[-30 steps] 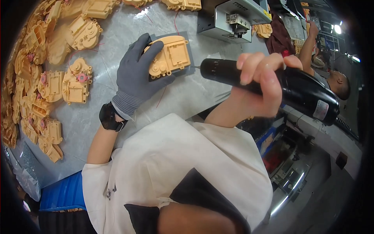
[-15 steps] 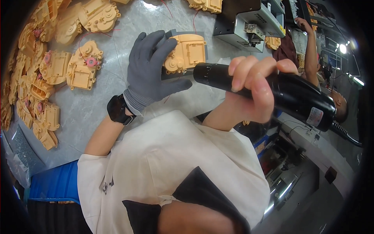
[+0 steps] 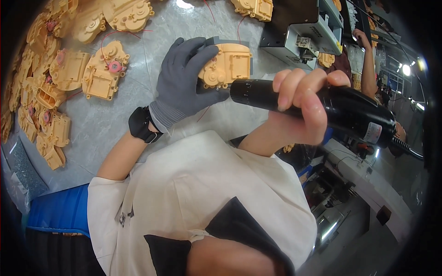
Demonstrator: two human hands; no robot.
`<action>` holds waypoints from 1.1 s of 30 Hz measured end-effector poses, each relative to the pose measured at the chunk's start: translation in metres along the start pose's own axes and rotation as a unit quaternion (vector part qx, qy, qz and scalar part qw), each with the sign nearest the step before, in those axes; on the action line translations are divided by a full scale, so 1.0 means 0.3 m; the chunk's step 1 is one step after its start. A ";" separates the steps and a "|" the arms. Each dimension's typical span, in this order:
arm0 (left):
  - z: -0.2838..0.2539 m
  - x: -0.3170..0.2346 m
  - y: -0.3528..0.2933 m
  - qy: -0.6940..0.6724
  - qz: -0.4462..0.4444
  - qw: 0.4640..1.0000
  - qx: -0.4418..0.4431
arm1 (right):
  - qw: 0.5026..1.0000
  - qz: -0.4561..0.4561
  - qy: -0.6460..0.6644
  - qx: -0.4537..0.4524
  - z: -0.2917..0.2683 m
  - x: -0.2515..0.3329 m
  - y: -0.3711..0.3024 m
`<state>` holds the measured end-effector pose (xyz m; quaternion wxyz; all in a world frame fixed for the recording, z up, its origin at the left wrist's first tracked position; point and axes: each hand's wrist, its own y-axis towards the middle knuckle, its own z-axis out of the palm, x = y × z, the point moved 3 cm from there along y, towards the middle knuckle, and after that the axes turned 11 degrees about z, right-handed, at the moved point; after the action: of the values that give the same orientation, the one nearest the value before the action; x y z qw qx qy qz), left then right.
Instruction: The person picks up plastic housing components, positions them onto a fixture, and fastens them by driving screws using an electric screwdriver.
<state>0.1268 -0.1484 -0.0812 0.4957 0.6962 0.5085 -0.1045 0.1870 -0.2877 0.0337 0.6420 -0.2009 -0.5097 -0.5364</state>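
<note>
My left hand (image 3: 181, 80), in a grey knitted glove, grips a yellow plastic housing (image 3: 230, 66) by its left side, fingers over the top and thumb along the lower edge. A dark grey block (image 3: 251, 68) shows behind the housing. My bare right hand (image 3: 301, 103) is wrapped round a black electric screwdriver (image 3: 354, 110), held nearly level. Its nose points left, close to my left thumb and the housing's lower edge. The screwdriver's bit is hidden, so I cannot tell whether it touches the housing.
Many similar yellow housings (image 3: 103, 71) lie on the grey table (image 3: 138, 96) at left, some with pink round parts and red wires. A metal-and-black machine (image 3: 299, 41) stands at the back right. A blue bin (image 3: 60, 209) is at lower left. Another person's arm (image 3: 367, 69) shows at right.
The whole view has shifted slightly, with the table things further right. My left thumb sits closer to the screwdriver's nose. Both hands keep their holds.
</note>
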 end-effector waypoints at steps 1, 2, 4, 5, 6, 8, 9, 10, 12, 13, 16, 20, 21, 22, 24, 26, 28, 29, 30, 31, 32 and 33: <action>-0.001 0.001 -0.001 0.001 -0.001 1.000 -0.001 | 1.000 -0.001 -0.004 0.003 0.001 -0.002 0.002; -0.002 0.001 -0.002 -0.005 0.000 1.000 -0.005 | 1.000 0.000 -0.003 0.004 0.003 -0.004 0.003; -0.003 0.002 -0.003 -0.012 0.001 1.000 -0.009 | 1.000 0.015 -0.017 -0.003 0.007 -0.007 0.003; -0.003 0.003 -0.003 -0.013 0.007 1.000 -0.007 | 1.000 0.015 -0.017 -0.002 0.009 -0.009 0.003; -0.003 0.003 -0.003 -0.014 0.013 1.000 -0.005 | 1.000 0.016 -0.010 -0.005 0.009 -0.014 0.005; -0.004 0.005 -0.004 -0.015 0.013 1.000 -0.007 | 1.000 0.016 -0.002 -0.007 0.010 -0.018 0.006; -0.004 0.005 -0.005 -0.016 0.014 1.000 -0.008 | 1.000 0.022 -0.006 -0.011 0.011 -0.018 0.007; -0.003 0.006 -0.004 -0.016 0.014 1.000 -0.008 | 0.999 0.028 -0.010 -0.014 0.011 -0.018 0.007; -0.003 0.006 -0.003 -0.055 0.020 0.998 -0.032 | 0.999 0.024 -0.010 -0.019 0.013 -0.022 0.010; -0.003 0.006 -0.003 -0.054 0.020 0.998 -0.032 | 0.999 0.021 -0.009 -0.024 0.014 -0.023 0.011; -0.001 0.017 -0.009 -0.064 0.012 0.997 -0.032 | 0.999 0.031 -0.015 -0.031 0.016 -0.034 0.016; 0.004 0.024 -0.007 -0.075 0.022 0.996 -0.037 | 0.999 0.032 -0.021 -0.033 0.013 -0.042 0.020; 0.005 0.025 -0.006 -0.081 0.026 0.996 -0.039 | 0.999 0.033 -0.024 -0.036 0.012 -0.044 0.019; 0.007 0.027 -0.007 -0.081 0.026 0.996 -0.039 | 0.998 0.035 -0.027 -0.038 0.012 -0.044 0.018; 0.009 0.031 -0.008 -0.088 0.028 0.995 -0.040 | 0.998 0.037 -0.026 -0.038 0.013 -0.045 0.018; 0.006 0.031 -0.009 -0.092 0.023 0.995 -0.041 | 0.998 0.039 -0.025 -0.036 0.015 -0.043 0.017; 0.000 0.025 -0.006 -0.096 0.020 0.994 -0.040 | 0.999 0.023 -0.018 -0.034 0.018 -0.024 0.014; -0.005 0.020 -0.006 -0.082 0.021 0.996 -0.040 | 0.999 0.023 -0.018 -0.034 0.021 -0.020 0.013; -0.005 0.018 -0.005 -0.067 0.022 0.997 -0.038 | 1.000 0.013 -0.013 -0.024 0.019 -0.017 0.014; -0.001 0.020 -0.005 -0.066 0.021 0.997 -0.037 | 1.000 0.003 -0.008 -0.014 0.017 -0.015 0.016; 0.004 0.024 -0.007 -0.069 0.020 0.997 -0.039 | 1.000 0.004 -0.007 -0.015 0.012 -0.014 0.017; 0.004 0.025 -0.009 -0.073 0.019 0.996 -0.043 | 1.000 0.012 -0.010 0.002 0.016 -0.015 0.017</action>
<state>0.1285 -0.1447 -0.0882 0.5631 0.6744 0.4614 -0.1237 0.1900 -0.2799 0.0332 0.6434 -0.2108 -0.5149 -0.5258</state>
